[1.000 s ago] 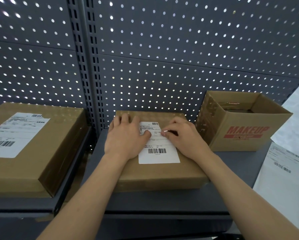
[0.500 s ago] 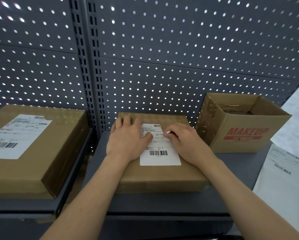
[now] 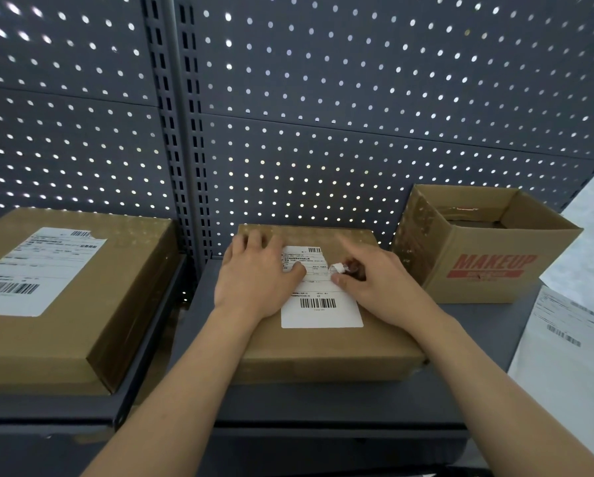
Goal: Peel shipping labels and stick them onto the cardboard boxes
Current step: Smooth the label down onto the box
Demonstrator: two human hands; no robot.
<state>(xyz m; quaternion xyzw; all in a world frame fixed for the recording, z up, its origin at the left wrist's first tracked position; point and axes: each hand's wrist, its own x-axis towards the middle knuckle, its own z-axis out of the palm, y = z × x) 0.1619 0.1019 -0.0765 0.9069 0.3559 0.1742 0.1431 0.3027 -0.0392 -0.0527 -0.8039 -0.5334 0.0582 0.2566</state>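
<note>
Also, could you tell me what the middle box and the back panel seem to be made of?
The middle box looks like matte brown cardboard, with creased edges. The back panel seems grey painted metal: punched holes passing light.

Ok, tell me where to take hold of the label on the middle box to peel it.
Pinch the small curled tab at the right edge of the label, coming from the right, as the right hand does. It is the only part lifted off the middle box; the rest lies flat, and the left hand covers its left side.
</note>
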